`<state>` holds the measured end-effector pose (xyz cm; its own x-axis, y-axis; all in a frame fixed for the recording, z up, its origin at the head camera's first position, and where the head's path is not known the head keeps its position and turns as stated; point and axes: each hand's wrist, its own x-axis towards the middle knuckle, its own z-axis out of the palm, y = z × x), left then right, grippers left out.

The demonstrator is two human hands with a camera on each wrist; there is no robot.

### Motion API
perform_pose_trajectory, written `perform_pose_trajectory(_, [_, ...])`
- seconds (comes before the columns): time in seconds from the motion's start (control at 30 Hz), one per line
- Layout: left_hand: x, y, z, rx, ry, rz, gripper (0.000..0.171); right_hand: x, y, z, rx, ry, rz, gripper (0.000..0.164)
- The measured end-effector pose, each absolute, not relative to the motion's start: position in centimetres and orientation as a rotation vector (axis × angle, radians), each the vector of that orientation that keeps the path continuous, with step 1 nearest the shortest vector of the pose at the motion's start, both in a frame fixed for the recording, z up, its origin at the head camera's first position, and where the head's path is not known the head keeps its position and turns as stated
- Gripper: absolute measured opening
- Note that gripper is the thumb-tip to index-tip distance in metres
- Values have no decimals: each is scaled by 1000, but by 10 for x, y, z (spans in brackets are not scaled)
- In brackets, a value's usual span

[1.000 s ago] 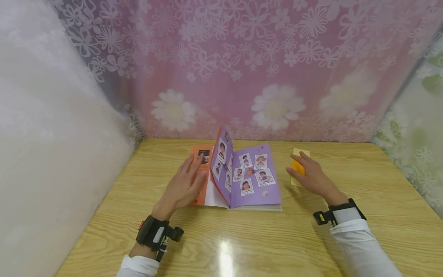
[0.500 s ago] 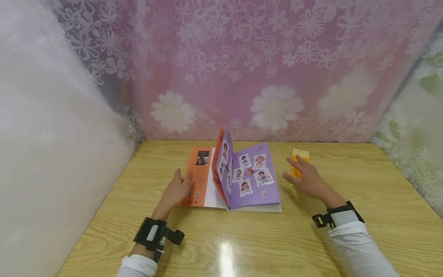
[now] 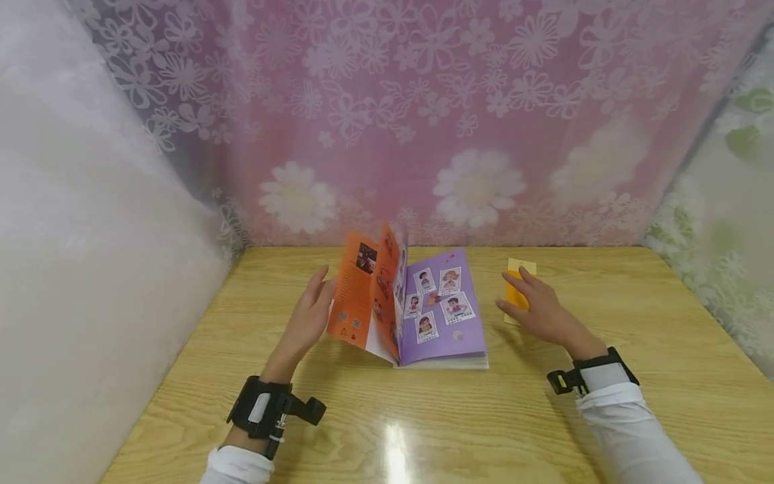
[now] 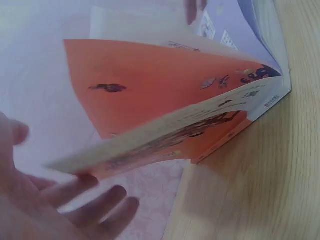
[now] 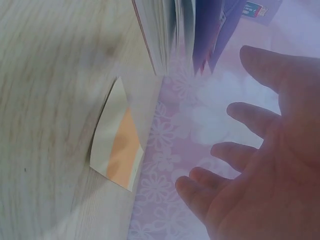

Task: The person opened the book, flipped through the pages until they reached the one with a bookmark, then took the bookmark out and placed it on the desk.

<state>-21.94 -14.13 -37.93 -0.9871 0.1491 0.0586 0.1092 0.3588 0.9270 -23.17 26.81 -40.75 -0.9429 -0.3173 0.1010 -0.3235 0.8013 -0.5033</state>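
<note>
An open book (image 3: 443, 343) lies mid-table, its right-hand purple page showing several framed cartoon figures. On its left side, the orange cover (image 3: 347, 296) is tilted up off the table, and a loose orange-and-purple leaf (image 3: 387, 289) stands upright beside it. My left hand (image 3: 306, 312) is at the cover's outer edge; in the left wrist view its extended fingers (image 4: 107, 205) lie under the cover, one fingertip touching it, the thumb apart on the other side. My right hand (image 3: 544, 312), fingers spread and holding nothing, hovers over a pale yellow card with an orange panel (image 5: 125, 150).
The wood-grain table (image 3: 423, 410) runs back to a pink floral curtain (image 3: 387, 134). A white cloth (image 3: 91, 269) hangs along the left side, and a green-and-white patterned one (image 3: 719, 222) on the right.
My left hand has moved left off the cover's face to its outer edge, and the cover has risen from lying flat. My right hand stays nearly in place over the card.
</note>
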Motion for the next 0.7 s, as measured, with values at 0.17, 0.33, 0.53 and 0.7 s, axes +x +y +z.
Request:
perform_pose_trajectory(0.17, [-219, -119, -372, 429, 2435, 1851, 64, -231, 270, -406, 522, -2979, 852, 68])
perform_pose_trajectory(0.33, [-211, -89, -360, 653, 2342, 1836, 53, -230, 269, -407, 524, -2973, 865, 68])
perform_pose_trajectory(0.53, [-221, -49, -385, 915, 2366, 1635, 51, -230, 268, -407, 513, -2961, 868, 68])
perform_pose_trajectory(0.7, [-227, -15, -408, 1036, 2629, 1036, 61, -230, 270, -411, 502, -2939, 903, 67])
